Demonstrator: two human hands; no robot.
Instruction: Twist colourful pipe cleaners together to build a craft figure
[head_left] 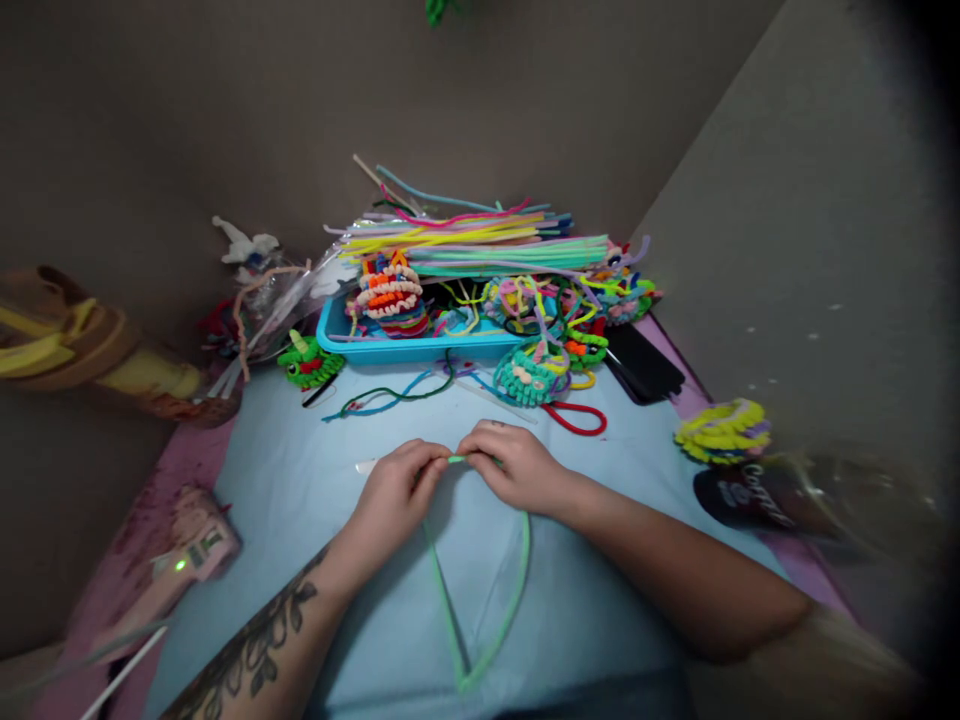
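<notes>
A: Where do we have the green pipe cleaner (pixel 465 684)?

B: Between us and the counter's far side: a short length sits up between our fingertips, and the rest drops toward our body in a long V. We take it for one piece, though our palms hide where the lengths meet.

A: And our fingers?

B: Pinching on both sides. Our left hand (pixel 396 488) has thumb and forefinger pressed on one side of that short length; our right hand (pixel 517 468) grips the other, its fingers curled under. The two sets of fingertips nearly meet, with only a sliver of green showing between.

A: Which way does it run there?

B: Crosswise, left to right, in line with both pinches. The two long sides run nearly square to that, from below our palms to the bend nearest us. The right side bows outward; the left is straighter.

A: Is either hand closer to the bend?

B: Our left, slightly, since it sits a little lower.

A: Anything close by?

B: A slim white thing (pixel 365 467) just beside our left hand, and the blue tray (pixel 420 350) well beyond both.
</notes>
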